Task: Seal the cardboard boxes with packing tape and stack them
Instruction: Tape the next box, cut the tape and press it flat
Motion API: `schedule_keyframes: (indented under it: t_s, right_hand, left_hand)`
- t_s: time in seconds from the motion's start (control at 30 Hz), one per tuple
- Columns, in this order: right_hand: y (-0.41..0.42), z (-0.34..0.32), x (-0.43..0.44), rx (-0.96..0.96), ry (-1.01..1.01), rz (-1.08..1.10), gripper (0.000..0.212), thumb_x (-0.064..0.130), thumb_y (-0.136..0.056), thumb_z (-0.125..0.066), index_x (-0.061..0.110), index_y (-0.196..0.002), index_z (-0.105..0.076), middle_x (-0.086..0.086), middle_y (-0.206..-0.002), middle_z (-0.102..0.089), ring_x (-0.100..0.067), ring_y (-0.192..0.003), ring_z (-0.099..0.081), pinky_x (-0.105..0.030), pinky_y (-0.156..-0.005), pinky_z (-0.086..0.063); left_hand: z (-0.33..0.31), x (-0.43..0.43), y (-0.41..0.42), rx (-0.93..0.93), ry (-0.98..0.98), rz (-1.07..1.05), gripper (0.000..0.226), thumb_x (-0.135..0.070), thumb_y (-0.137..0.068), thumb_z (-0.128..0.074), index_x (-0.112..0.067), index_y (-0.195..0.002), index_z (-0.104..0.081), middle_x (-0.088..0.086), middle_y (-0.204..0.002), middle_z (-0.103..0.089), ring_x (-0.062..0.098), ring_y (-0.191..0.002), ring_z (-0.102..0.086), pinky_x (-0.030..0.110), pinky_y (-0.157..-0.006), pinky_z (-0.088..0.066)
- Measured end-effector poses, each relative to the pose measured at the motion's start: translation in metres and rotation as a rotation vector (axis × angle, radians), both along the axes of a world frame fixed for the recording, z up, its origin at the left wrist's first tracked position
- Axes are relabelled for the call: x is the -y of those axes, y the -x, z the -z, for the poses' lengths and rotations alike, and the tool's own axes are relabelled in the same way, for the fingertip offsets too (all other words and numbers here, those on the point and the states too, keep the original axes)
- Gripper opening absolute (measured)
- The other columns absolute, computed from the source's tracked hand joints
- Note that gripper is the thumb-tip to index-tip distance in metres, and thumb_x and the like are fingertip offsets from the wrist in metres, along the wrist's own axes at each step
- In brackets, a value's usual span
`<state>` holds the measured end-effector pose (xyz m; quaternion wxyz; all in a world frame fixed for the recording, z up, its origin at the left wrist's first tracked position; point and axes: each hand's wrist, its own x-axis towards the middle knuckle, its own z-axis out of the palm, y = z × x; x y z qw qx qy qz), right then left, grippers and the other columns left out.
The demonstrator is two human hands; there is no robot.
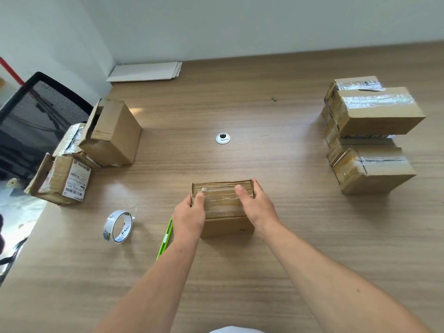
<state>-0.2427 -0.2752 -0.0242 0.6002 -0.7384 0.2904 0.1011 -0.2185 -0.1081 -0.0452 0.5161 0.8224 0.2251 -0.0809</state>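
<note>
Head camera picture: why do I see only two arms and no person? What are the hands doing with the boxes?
The camera sits on the person's head and looks down, so you see only their arms reaching out. The left hand and the right hand hold a small cardboard box by its ends on the wooden table. Shiny tape covers its top. Near the left hand are a green cutter and a tape roll. Taped boxes are stacked on the right. Boxes with open flaps sit on the left.

Brown cardboard boxes point(374, 111), a lime-green cutter point(165, 239), a wood-grain table point(264, 272).
</note>
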Motion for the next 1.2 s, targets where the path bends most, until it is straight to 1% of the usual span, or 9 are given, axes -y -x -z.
schedule_keyframes:
  t_s: [0.1, 0.2, 0.47, 0.6, 0.73, 0.9, 1.03, 1.1, 1.2]
  right_hand:
    - [-0.001, -0.006, -0.012, -0.060, 0.115, -0.040, 0.105, 0.065, -0.081, -0.072, 0.029, -0.161, -0.015, -0.010, -0.154, -0.046, -0.029, -0.142, -0.042, -0.035, -0.112, -0.035]
    - [-0.003, -0.003, -0.017, -0.066, 0.175, -0.019, 0.108, 0.064, -0.077, -0.077, 0.030, -0.159, -0.015, -0.012, -0.146, -0.053, -0.030, -0.137, -0.046, -0.036, -0.107, -0.040]
    - [0.000, 0.004, -0.012, -0.025, 0.142, -0.004, 0.084, 0.053, -0.091, -0.067, 0.035, -0.160, -0.021, -0.013, -0.151, -0.048, -0.030, -0.140, -0.044, -0.035, -0.111, -0.038]
    - [0.001, 0.005, -0.007, 0.015, 0.170, -0.011, 0.070, 0.047, -0.099, -0.058, 0.030, -0.159, -0.028, -0.009, -0.150, -0.051, -0.026, -0.140, -0.043, -0.030, -0.112, -0.033]
    - [-0.001, 0.007, -0.003, 0.027, 0.128, 0.014, 0.059, 0.040, -0.103, -0.054, 0.030, -0.157, -0.034, -0.004, -0.152, -0.050, -0.022, -0.139, -0.045, -0.027, -0.113, -0.032]
    - [-0.002, 0.010, 0.005, 0.011, 0.082, -0.011, 0.053, 0.040, -0.105, -0.048, 0.033, -0.156, -0.035, -0.003, -0.154, -0.049, -0.019, -0.141, -0.045, -0.027, -0.114, -0.031]
    - [0.000, 0.004, 0.001, -0.043, 0.121, -0.070, 0.079, 0.062, -0.094, -0.056, 0.031, -0.160, -0.024, -0.007, -0.154, -0.046, -0.025, -0.142, -0.042, -0.031, -0.113, -0.032]
    - [0.000, 0.003, -0.005, -0.052, 0.128, -0.065, 0.095, 0.067, -0.084, -0.067, 0.029, -0.159, -0.023, -0.009, -0.149, -0.051, -0.029, -0.138, -0.046, -0.033, -0.109, -0.037]
    - [-0.002, 0.010, -0.010, -0.052, 0.142, -0.027, 0.100, 0.067, -0.075, -0.076, 0.030, -0.155, -0.027, -0.007, -0.138, -0.059, -0.029, -0.131, -0.052, -0.035, -0.106, -0.044]
  left_hand:
    - [-0.004, 0.008, 0.004, 0.013, -0.158, 0.101, 0.055, -0.067, -0.085, -0.064, -0.018, -0.111, -0.064, 0.004, -0.102, -0.072, 0.029, -0.103, -0.063, 0.041, -0.095, -0.049]
    - [-0.002, 0.009, 0.006, -0.035, -0.244, 0.127, 0.071, -0.075, -0.075, -0.068, -0.016, -0.112, -0.054, 0.010, -0.104, -0.068, 0.035, -0.104, -0.061, 0.042, -0.091, -0.049]
    - [-0.002, 0.004, 0.008, 0.107, -0.223, 0.124, 0.037, -0.047, -0.098, -0.057, -0.010, -0.103, -0.060, 0.004, -0.092, -0.065, 0.030, -0.093, -0.058, 0.035, -0.079, -0.039]
    - [0.004, -0.006, 0.003, 0.133, -0.206, 0.107, 0.041, -0.039, -0.103, -0.050, -0.005, -0.081, -0.057, 0.008, -0.074, -0.062, 0.036, -0.080, -0.059, 0.047, -0.078, -0.046]
    - [0.011, -0.013, 0.000, 0.054, -0.078, 0.067, 0.050, -0.050, -0.097, -0.043, -0.006, -0.082, -0.061, 0.014, -0.074, -0.062, 0.023, -0.071, -0.051, 0.049, -0.080, -0.050]
    - [0.005, -0.013, -0.006, -0.039, 0.065, 0.022, 0.032, -0.052, -0.085, -0.043, -0.025, -0.081, -0.059, 0.000, -0.079, -0.052, 0.014, -0.077, -0.046, 0.034, -0.072, -0.038]
    - [0.004, -0.008, -0.005, -0.040, -0.142, 0.109, 0.071, -0.071, -0.084, -0.047, -0.003, -0.086, -0.064, 0.004, -0.085, -0.069, 0.031, -0.084, -0.061, 0.045, -0.083, -0.051]
    - [0.003, -0.003, -0.002, -0.032, -0.278, 0.173, 0.071, -0.074, -0.084, -0.057, -0.006, -0.104, -0.066, 0.012, -0.102, -0.072, 0.036, -0.104, -0.063, 0.045, -0.094, -0.049]
    - [-0.001, 0.001, -0.002, -0.026, -0.278, 0.188, 0.060, -0.067, -0.084, -0.065, -0.011, -0.106, -0.063, 0.010, -0.106, -0.071, 0.034, -0.108, -0.062, 0.041, -0.095, -0.048]
